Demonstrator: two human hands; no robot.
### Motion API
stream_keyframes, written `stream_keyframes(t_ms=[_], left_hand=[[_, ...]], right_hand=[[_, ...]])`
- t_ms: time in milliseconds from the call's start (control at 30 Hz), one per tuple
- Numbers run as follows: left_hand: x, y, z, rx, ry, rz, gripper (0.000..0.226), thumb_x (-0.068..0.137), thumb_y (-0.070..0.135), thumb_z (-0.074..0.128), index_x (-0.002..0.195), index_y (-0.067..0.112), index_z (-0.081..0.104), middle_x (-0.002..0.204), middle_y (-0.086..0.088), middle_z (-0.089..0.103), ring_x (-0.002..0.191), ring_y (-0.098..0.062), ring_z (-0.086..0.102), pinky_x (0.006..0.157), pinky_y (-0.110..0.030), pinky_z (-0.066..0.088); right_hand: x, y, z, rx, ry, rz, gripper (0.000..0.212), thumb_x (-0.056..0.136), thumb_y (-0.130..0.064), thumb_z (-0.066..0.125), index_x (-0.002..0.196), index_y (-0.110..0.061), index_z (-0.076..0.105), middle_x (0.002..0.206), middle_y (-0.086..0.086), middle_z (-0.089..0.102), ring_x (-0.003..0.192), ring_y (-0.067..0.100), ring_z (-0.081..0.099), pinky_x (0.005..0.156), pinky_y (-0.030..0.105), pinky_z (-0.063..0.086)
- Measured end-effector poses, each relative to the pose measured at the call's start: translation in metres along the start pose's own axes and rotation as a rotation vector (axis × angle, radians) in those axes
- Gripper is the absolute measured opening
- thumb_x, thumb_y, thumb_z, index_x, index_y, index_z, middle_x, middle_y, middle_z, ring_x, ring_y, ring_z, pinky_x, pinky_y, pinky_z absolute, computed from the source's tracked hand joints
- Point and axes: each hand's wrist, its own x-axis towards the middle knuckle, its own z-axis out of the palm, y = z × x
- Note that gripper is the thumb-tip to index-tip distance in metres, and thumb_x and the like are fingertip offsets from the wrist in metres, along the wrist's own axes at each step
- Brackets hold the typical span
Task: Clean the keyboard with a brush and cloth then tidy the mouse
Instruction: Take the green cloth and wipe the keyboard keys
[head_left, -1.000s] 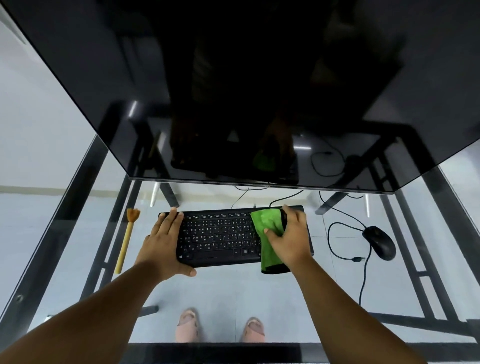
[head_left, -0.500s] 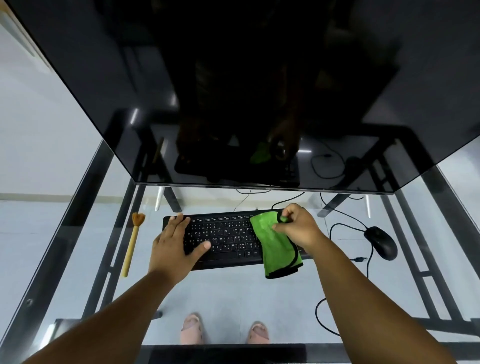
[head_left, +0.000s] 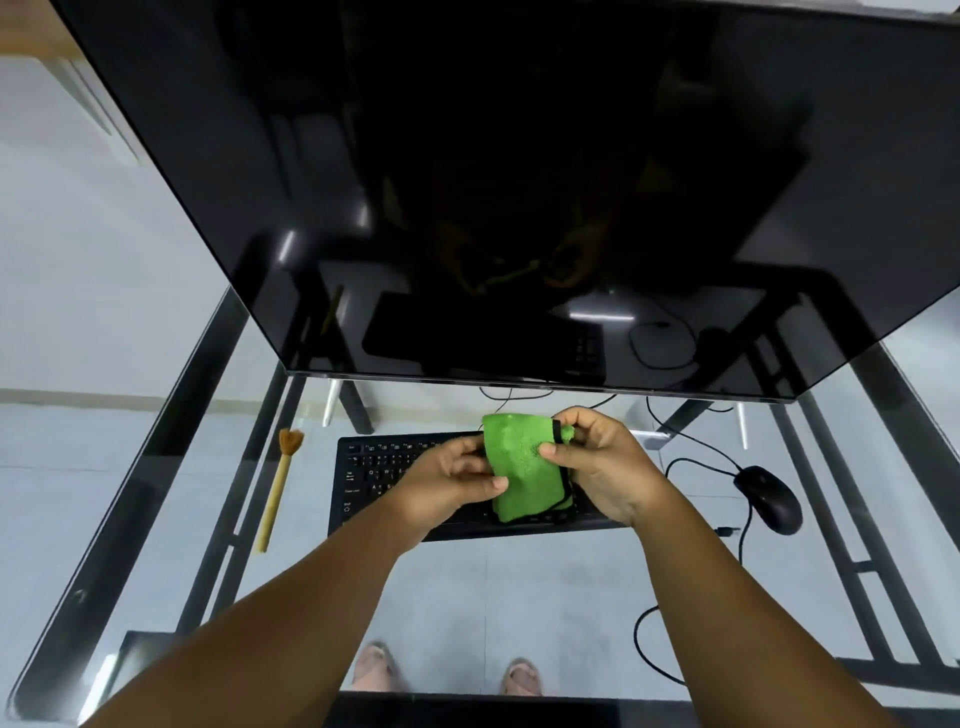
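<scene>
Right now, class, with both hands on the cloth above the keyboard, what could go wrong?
1. The green cloth, held by the left hand and right hand, may press keys on the keyboard.
2. The mouse cable loops nearby; an arm could snag it.

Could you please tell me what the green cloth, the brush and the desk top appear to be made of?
Green cloth: soft, fuzzy fabric, probably microfibre; it folds limply and has a black stitched edge.
Brush: pale matt handle, likely wood or bamboo, with tan bristles.
Desk top: clear glass; floor and feet show through it.
</scene>
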Motion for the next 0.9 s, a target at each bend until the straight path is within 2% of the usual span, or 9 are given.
stream_keyframes(t_ms=[133,267,333,433,500,633,767,833,900], left_hand=[[0.0,0.003,0.002,0.01,0.049,0.002,0.038,0.077,0.005,0.078,0.112,-0.001,0.066,0.109,-0.014,0.072,0.103,-0.024,0.068,0.082,-0.023,0.054],[-0.01,0.006,-0.006,-0.044,0.159,0.006,0.029,0.082,0.009,0.073,0.108,-0.002,0.066,0.103,-0.009,0.074,0.1,-0.022,0.07,0.081,-0.027,0.053],[-0.016,0.005,-0.017,-0.161,0.201,0.009,0.025,0.088,0.006,0.064,0.113,0.005,0.066,0.108,-0.011,0.073,0.103,-0.026,0.068,0.084,-0.035,0.054],[-0.027,-0.001,-0.044,-0.304,0.229,-0.014,0.025,0.093,0.009,0.057,0.117,0.013,0.064,0.114,-0.013,0.07,0.108,-0.03,0.066,0.093,-0.047,0.052],[-0.035,-0.006,-0.069,-0.356,0.252,-0.046,0.026,0.096,0.014,0.055,0.12,0.016,0.062,0.119,-0.011,0.068,0.111,-0.029,0.065,0.095,-0.049,0.051],[-0.053,-0.01,-0.124,-0.373,0.324,-0.072,0.031,0.093,0.023,0.061,0.124,0.022,0.062,0.138,-0.007,0.055,0.118,-0.024,0.06,0.097,-0.046,0.05],[-0.077,-0.01,-0.177,-0.281,0.323,-0.069,0.041,0.084,0.011,0.07,0.121,0.019,0.057,0.12,-0.012,0.067,0.109,-0.034,0.065,0.088,-0.05,0.054],[-0.089,-0.011,-0.204,-0.265,0.319,-0.058,0.041,0.086,0.001,0.066,0.121,0.019,0.054,0.117,-0.014,0.067,0.105,-0.037,0.066,0.075,-0.051,0.057],[-0.097,-0.014,-0.229,-0.286,0.345,-0.062,0.039,0.089,-0.003,0.061,0.12,0.019,0.052,0.117,-0.015,0.066,0.102,-0.037,0.066,0.075,-0.051,0.057]], right_hand=[[0.003,-0.009,0.013,0.004,0.032,-0.011,0.031,0.069,0.001,0.075,0.095,-0.002,0.059,0.089,0.014,0.067,0.084,0.028,0.064,0.08,0.041,0.054],[0.013,-0.004,0.031,-0.071,0.101,-0.002,0.024,0.077,0.003,0.073,0.094,-0.008,0.061,0.091,0.014,0.068,0.087,0.029,0.064,0.086,0.049,0.051],[0.02,0.004,0.046,-0.175,0.099,0.002,0.022,0.08,-0.001,0.074,0.092,-0.014,0.061,0.087,0.007,0.069,0.086,0.025,0.064,0.082,0.045,0.052],[0.03,0.021,0.073,-0.368,0.102,-0.02,0.016,0.086,-0.011,0.071,0.094,-0.02,0.062,0.087,-0.002,0.069,0.086,0.014,0.064,0.084,0.029,0.05],[0.037,0.032,0.091,-0.513,0.127,-0.053,0.017,0.087,-0.017,0.07,0.103,-0.021,0.063,0.099,-0.007,0.068,0.096,0.01,0.063,0.089,0.022,0.047],[0.043,0.049,0.12,-0.813,0.156,-0.102,0.035,0.091,-0.026,0.064,0.125,-0.021,0.057,0.128,-0.01,0.056,0.119,0.006,0.05,0.099,0.019,0.035],[0.047,0.065,0.146,-0.911,0.164,-0.149,0.04,0.093,-0.023,0.062,0.131,-0.022,0.051,0.141,-0.006,0.048,0.133,0.011,0.041,0.107,0.02,0.029],[0.051,0.072,0.159,-0.913,0.198,-0.145,0.04,0.093,-0.021,0.061,0.131,-0.021,0.051,0.142,-0.005,0.047,0.133,0.011,0.041,0.107,0.019,0.027],[0.054,0.078,0.169,-0.923,0.236,-0.145,0.038,0.092,-0.019,0.061,0.13,-0.019,0.053,0.139,-0.005,0.048,0.131,0.011,0.043,0.104,0.017,0.027]])
